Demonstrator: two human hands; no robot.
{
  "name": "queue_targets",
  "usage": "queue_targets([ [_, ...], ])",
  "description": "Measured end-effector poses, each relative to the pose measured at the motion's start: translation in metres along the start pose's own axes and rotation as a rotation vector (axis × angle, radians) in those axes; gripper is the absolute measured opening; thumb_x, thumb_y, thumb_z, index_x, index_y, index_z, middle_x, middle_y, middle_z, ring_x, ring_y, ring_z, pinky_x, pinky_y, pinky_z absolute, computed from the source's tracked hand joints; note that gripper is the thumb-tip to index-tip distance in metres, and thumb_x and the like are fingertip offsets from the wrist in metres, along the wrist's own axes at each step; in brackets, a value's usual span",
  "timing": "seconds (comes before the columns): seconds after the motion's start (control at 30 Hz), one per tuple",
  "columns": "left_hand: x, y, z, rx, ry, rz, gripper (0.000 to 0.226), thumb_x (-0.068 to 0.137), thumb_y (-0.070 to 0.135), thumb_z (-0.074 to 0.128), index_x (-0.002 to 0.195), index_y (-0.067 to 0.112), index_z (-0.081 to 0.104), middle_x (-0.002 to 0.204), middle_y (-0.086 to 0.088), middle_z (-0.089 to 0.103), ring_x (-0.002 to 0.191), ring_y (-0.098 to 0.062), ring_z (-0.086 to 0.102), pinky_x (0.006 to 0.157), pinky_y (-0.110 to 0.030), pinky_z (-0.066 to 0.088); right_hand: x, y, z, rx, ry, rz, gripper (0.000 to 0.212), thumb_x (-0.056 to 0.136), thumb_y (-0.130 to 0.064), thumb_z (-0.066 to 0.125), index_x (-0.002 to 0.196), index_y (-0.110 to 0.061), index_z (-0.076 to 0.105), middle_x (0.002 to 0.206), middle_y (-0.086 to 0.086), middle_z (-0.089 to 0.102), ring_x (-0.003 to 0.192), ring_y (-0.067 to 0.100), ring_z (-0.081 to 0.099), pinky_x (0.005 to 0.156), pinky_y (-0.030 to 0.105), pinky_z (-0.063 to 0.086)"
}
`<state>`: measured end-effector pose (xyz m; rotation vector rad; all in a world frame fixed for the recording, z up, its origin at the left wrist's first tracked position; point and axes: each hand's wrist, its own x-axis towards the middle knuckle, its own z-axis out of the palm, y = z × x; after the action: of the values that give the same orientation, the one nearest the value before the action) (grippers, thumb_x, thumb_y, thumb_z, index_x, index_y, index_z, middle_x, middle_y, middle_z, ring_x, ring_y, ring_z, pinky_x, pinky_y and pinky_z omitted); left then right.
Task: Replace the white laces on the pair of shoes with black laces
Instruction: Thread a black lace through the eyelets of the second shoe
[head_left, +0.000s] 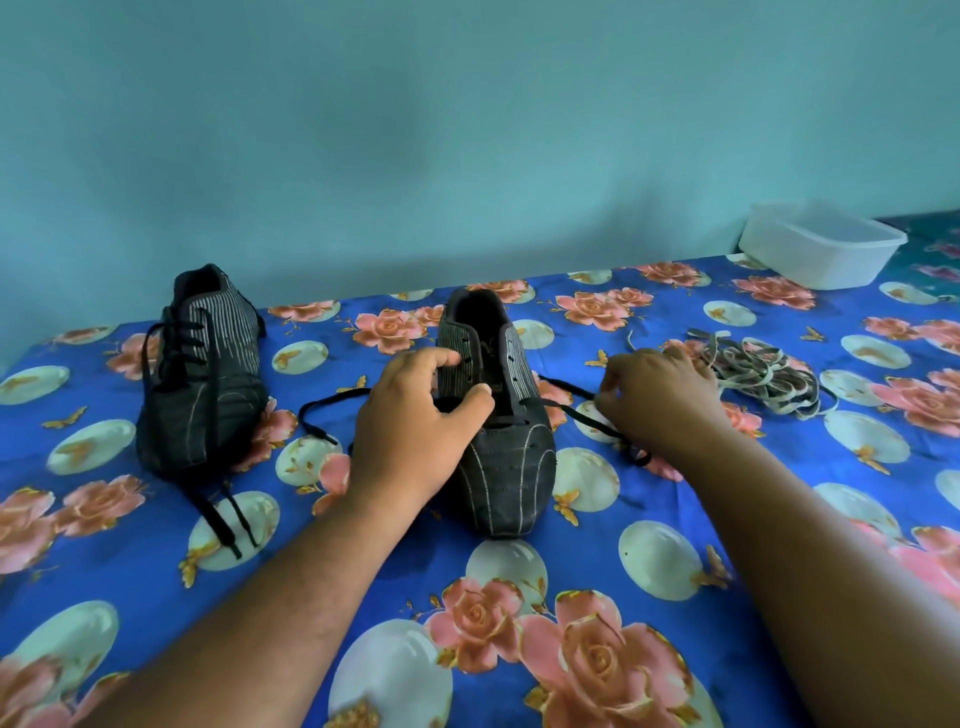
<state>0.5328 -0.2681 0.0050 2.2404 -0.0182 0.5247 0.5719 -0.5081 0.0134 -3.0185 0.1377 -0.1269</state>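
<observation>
No text, label, brand or number can be read anywhere: the 2 dark shoes (498, 415) carry only pale stripes, the bed sheet (571, 597) only roses, butterflies and pale globes, and the white plastic tub (821, 249) is plain

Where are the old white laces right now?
In the head view, the white laces lie in a loose pile on the floral sheet, right of the middle shoe, just beyond the right hand and in front of the white plastic tub.
</observation>
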Motion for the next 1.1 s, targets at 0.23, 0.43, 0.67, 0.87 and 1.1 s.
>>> queue_targets([
  [0.23, -0.001, 0.003, 0.001, -0.014, 0.016, -0.01, 0.036, 0.083, 0.045, 0.073, 0.115, 0.03, 0.066, 0.115, 0.01, 0.065, 0.084, -0.019, 0.06, 0.077, -0.033, 0.047, -0.006, -0.007, 0.001, 0.035, 0.025, -0.082, 0.043, 0.098, -0.058, 0.049, 0.134, -0.036, 0.057, 0.138, 0.001, 0.052, 0.137, 0.028, 0.036, 0.109, 0.051, 0.029],
  [0.43, -0.005, 0.005, 0.0, -0.058, 0.001, -0.013, 0.036, 0.083, 0.044, 0.075, 0.115, 0.032, 0.065, 0.109, 0.01, 0.067, 0.078, -0.015, 0.056, 0.072, -0.029, 0.041, 0.003, -0.018, 0.014, 0.019, 0.097, -0.231, 0.024, 0.097, -0.055, 0.056, 0.112, -0.043, 0.07, 0.11, -0.008, 0.063, 0.121, 0.025, 0.045, 0.088, 0.039, 0.033],
  [0.67, -0.012, 0.009, 0.003, -0.047, -0.024, 0.033, 0.038, 0.082, 0.047, 0.077, 0.114, 0.03, 0.066, 0.111, 0.014, 0.063, 0.099, -0.006, 0.058, 0.077, -0.024, 0.042, -0.002, -0.016, 0.007, 0.46, 0.139, -0.166, 0.009, 0.09, -0.029, 0.06, 0.085, -0.025, 0.067, 0.083, -0.006, 0.07, 0.085, 0.021, 0.058, 0.068, 0.035, 0.043],
  [0.87, -0.012, 0.007, 0.005, -0.048, -0.042, 0.058, 0.045, 0.081, 0.054, 0.074, 0.118, 0.031, 0.064, 0.118, 0.012, 0.062, 0.108, -0.007, 0.059, 0.084, -0.03, 0.05, -0.026, -0.024, -0.024, 0.876, 0.109, -0.299, 0.01, 0.087, -0.016, 0.067, 0.08, -0.022, 0.068, 0.071, -0.004, 0.069, 0.062, 0.008, 0.057, 0.061, 0.019, 0.044],
  [1.1, -0.013, 0.01, 0.006, -0.057, 0.002, 0.089, 0.056, 0.077, 0.054, 0.064, 0.126, 0.028, 0.058, 0.123, 0.012, 0.064, 0.115, -0.006, 0.058, 0.09, -0.031, 0.051, -0.03, -0.042, -0.006, 0.654, 0.151, -0.432, 0.009, 0.085, -0.02, 0.073, 0.08, -0.026, 0.069, 0.07, -0.011, 0.064, 0.077, 0.007, 0.053, 0.063, 0.009, 0.036],
])
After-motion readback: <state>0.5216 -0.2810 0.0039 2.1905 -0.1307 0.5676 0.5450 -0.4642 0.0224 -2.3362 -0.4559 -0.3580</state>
